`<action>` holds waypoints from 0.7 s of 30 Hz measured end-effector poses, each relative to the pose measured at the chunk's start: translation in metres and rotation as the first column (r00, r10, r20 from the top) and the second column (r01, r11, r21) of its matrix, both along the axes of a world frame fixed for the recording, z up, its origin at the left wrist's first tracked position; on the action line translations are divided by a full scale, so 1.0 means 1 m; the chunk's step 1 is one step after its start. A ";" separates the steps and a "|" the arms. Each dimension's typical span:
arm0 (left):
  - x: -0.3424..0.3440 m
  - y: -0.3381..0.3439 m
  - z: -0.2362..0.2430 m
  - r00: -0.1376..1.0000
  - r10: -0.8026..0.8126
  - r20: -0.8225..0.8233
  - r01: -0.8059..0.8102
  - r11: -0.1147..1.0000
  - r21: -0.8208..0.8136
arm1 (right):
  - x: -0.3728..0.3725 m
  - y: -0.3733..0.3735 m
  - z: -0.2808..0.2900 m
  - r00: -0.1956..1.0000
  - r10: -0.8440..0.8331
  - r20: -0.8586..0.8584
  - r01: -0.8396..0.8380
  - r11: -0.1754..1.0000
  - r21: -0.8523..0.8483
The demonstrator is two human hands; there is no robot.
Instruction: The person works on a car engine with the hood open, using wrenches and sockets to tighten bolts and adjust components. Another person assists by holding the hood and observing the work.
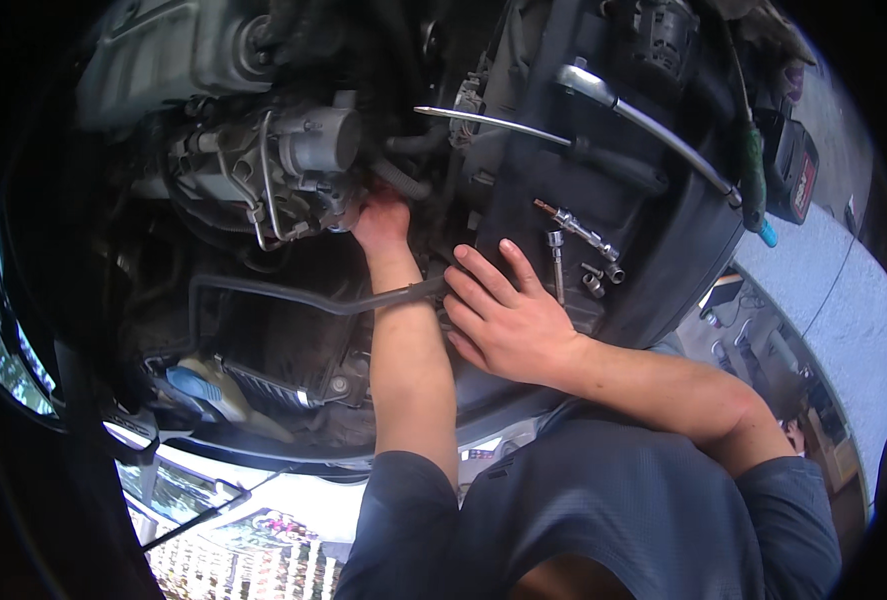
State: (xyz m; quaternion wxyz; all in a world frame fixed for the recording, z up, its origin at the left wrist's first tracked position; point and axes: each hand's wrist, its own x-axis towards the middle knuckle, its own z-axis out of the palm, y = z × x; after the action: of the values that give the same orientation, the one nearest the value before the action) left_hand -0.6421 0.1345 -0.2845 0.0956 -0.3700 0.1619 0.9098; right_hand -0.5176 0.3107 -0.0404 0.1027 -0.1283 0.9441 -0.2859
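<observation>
My left hand (383, 218) reaches down into the engine bay beside a metal cylindrical engine part (325, 142). Its fingers are hidden among the parts, so whether they grip anything does not show. A bent dark pipe (313, 299) crosses over my left forearm. Palm down, my right hand (511, 325) lies with fingers spread on the black surface by the pipe's right end, holding nothing. Just right of its fingertips are a socket on an extension (581, 233), a slimmer socket tool (557, 262) and small loose sockets (593, 284).
A long-handled ratchet (663, 135) and a pry tool with a bare metal shaft (503, 123) lie farther back on the black panel. At the right edge are a green-handled tool (753, 180) and a black battery pack (795, 168). A pale blue-tipped item (203, 385) sits lower left.
</observation>
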 end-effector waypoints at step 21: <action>-0.002 -0.015 -0.013 0.981 -0.132 -0.139 0.139 0.989 0.044 | 0.005 -0.001 -0.003 0.996 -0.053 -0.077 0.049 0.997 -0.054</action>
State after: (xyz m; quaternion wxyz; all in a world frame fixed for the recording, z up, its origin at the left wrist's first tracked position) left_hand -0.6446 0.1198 -0.2973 0.1558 -0.2925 0.1684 0.9283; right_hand -0.5122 0.3096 -0.0436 0.0551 -0.1177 0.9426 -0.3076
